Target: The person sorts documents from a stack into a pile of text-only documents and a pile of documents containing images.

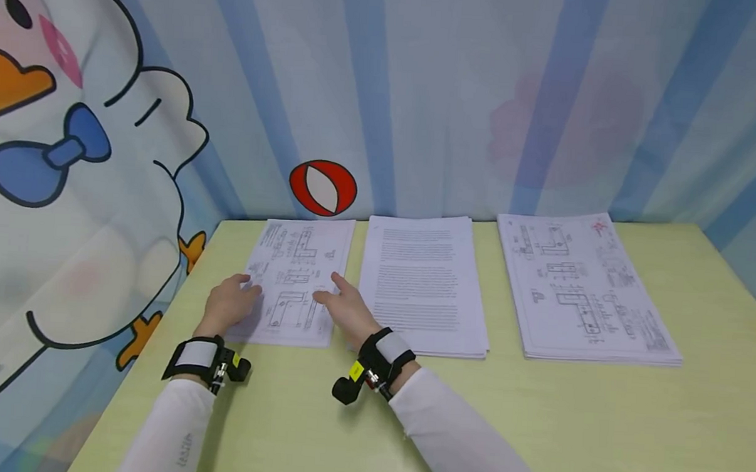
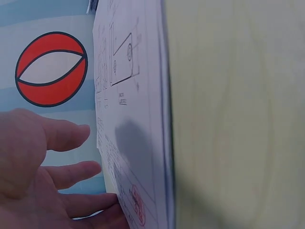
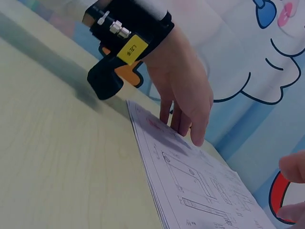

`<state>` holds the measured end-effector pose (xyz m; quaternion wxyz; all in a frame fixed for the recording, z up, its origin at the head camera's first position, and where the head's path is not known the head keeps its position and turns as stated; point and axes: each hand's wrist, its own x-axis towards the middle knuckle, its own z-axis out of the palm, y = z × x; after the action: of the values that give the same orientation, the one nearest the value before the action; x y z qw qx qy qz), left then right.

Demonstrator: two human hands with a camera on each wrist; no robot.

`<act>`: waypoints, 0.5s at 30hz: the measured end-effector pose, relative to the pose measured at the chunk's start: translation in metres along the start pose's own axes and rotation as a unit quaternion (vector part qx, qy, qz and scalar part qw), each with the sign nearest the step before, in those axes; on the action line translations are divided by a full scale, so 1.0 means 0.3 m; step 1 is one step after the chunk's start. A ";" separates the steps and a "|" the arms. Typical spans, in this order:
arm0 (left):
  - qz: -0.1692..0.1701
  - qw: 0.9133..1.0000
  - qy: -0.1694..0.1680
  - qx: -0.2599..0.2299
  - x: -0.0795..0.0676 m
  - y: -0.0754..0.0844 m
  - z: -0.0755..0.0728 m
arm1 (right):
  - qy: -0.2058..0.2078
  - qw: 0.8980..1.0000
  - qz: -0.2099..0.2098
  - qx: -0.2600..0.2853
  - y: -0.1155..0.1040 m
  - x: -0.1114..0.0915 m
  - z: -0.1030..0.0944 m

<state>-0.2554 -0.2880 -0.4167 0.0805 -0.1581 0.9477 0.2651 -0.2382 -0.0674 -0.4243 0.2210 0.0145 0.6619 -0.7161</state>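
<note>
A stack of paper sheets with technical drawings lies at the left of the table, between the two hands. My left hand is at its left side; in the left wrist view its lower fingertips touch the stack's edge, while thumb and index finger stay apart from the paper. Over the stack's right side is my right hand, its thumb and index finger extended and the other fingers hidden in the head view. Neither hand grips a sheet. Only fingertips of the right hand show in the right wrist view.
A stack of text-printed sheets lies just right of the right hand. Farther right is another stack of drawings. The pale yellow-green table meets a striped cloth backdrop with cartoon prints behind and at the left.
</note>
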 end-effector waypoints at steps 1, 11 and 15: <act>0.005 1.000 0.000 -0.001 -0.001 0.003 0.000 | 0.010 1.000 -0.001 0.013 -0.001 0.003 0.002; 0.000 1.000 0.013 -0.016 0.010 -0.016 0.008 | 0.086 0.972 0.039 0.215 -0.003 0.035 -0.016; 0.014 0.999 0.029 -0.004 0.008 -0.025 0.019 | 0.041 0.979 0.060 0.189 0.003 0.041 -0.017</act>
<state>-0.2547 -0.2915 -0.4257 0.0484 -0.1530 0.9508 0.2650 -0.2504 -0.0661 -0.4296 0.2291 0.1249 0.5212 -0.8126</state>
